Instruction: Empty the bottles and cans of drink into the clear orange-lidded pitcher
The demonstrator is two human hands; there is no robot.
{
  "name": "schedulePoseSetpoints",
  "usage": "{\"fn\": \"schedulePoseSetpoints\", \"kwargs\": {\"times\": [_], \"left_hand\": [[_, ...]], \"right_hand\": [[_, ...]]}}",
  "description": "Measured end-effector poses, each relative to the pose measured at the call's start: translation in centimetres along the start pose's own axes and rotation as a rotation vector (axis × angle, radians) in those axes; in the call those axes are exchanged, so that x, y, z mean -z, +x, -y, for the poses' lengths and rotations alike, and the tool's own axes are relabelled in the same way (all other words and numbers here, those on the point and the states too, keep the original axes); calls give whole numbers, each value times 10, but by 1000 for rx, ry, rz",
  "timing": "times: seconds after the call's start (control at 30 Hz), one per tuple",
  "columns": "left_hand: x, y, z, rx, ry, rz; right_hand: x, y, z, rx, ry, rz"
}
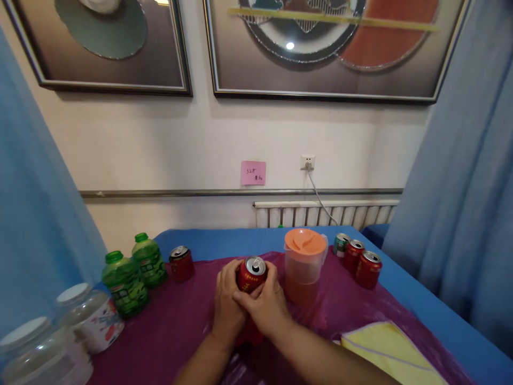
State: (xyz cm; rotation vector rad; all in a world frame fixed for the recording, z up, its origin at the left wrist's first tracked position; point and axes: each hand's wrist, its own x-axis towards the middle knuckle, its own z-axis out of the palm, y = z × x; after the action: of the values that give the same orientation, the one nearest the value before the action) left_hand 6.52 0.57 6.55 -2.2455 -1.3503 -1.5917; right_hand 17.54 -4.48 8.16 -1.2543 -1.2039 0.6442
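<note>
A red can [251,276] stands upright between my two hands, its silver top with an opened mouth facing up. My left hand [229,299] wraps round its left side. From the right, my right hand [267,305] closes on it, thumb across the front. Just right of the hands is a clear pitcher [302,272] with an orange lid and brownish liquid inside. Another red can [181,264] stands to the left of my hands. The lower part of the held can is hidden behind my fingers.
Two green bottles [125,286] and two white-lidded jars [90,321] stand at the left. A green can [341,245] and two red cans [367,270] are at the right. A yellow cloth [387,353] lies at front right on the purple cover [180,337].
</note>
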Motion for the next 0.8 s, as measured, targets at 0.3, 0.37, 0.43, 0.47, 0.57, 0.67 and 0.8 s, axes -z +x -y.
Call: {"fn": "schedulePoseSetpoints", "kwargs": {"times": [0.3, 0.37, 0.43, 0.47, 0.57, 0.67, 0.8], "left_hand": [[-3, -17, 9, 112, -317, 195], [2, -14, 13, 148, -477, 300], [7, -11, 19, 186, -611, 386], [8, -10, 22, 208, -658, 421], [11, -7, 29, 262, -731, 499], [13, -7, 28, 296, -732, 575], [16, -6, 18, 323, -696, 628]], "right_hand": [[9, 19, -8, 2, 17, 44], [22, 23, -7, 75, -8, 101], [37, 25, -6, 150, -37, 177], [44, 26, -6, 177, -49, 212], [57, 26, -11, 214, -41, 284], [62, 26, -16, 230, 3, 331], [61, 21, -17, 283, -15, 404]]}}
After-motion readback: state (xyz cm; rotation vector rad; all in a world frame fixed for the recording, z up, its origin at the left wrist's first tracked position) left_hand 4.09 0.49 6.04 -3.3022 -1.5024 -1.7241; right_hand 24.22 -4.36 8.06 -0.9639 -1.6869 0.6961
